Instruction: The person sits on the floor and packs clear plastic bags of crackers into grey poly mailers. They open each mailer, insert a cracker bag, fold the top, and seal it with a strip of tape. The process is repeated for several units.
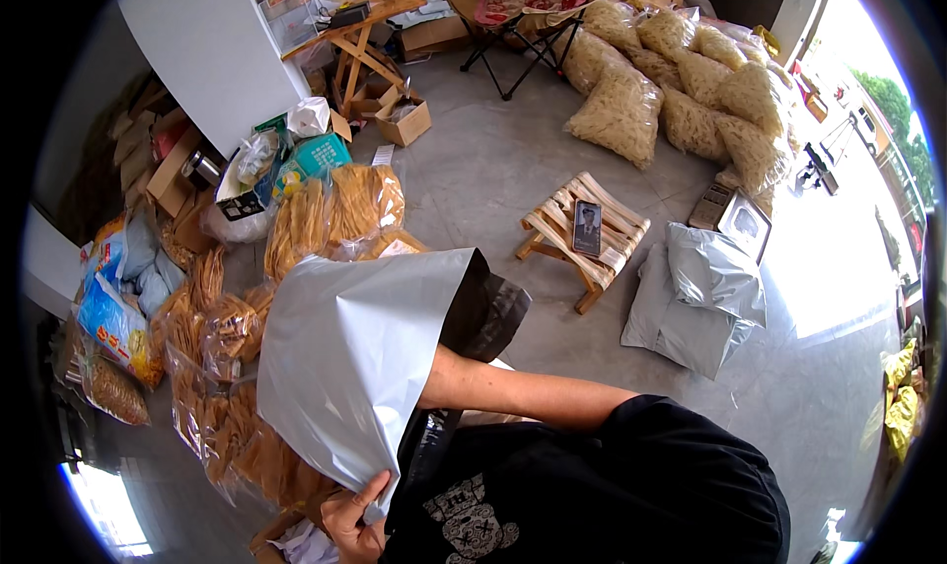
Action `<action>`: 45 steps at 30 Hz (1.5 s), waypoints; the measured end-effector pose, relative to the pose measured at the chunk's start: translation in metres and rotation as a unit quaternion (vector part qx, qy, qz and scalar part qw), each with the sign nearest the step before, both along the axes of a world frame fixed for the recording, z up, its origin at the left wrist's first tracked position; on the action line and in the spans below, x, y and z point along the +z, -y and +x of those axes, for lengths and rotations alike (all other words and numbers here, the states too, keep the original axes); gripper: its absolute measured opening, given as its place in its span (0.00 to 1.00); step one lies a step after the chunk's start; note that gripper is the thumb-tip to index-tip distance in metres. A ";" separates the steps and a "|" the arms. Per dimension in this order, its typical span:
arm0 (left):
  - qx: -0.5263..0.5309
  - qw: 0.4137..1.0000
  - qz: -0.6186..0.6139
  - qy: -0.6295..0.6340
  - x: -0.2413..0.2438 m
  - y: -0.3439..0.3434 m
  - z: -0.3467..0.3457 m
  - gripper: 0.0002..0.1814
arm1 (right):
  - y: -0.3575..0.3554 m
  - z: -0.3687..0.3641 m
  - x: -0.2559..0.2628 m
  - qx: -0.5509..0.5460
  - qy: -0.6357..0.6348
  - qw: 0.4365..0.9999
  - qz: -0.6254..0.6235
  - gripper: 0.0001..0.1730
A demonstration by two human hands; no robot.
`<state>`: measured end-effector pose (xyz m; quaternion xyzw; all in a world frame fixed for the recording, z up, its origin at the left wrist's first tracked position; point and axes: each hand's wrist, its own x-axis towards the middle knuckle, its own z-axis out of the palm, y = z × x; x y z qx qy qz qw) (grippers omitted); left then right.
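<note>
A grey-white plastic mailer bag [348,342] with a black inside is spread wide in front of me. My left hand [359,518] pinches its rim at the lower corner between thumb and fingers. My right forearm reaches in through the bag's mouth, and the right hand is hidden inside, so what it touches cannot be seen. The black lining [481,309] shows at the opening. Beyond the bag lie clear plastic packs of tan dried sticks [329,209], with more such packs [240,431] along its left side.
A folding stool [618,242] bears a phone [587,227]. To its right, filled grey mailer bags [692,312] lie on the floor beside a scale [729,213]. Large clear sacks [621,109] are piled behind. An open carton [266,545] with paper stands near my left hand.
</note>
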<state>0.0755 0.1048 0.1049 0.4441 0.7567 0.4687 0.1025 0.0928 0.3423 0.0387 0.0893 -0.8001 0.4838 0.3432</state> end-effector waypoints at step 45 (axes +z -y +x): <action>0.065 0.990 -0.081 -0.098 -0.009 0.025 -0.002 0.25 | -0.036 0.096 0.077 -0.013 0.080 0.903 0.421 0.37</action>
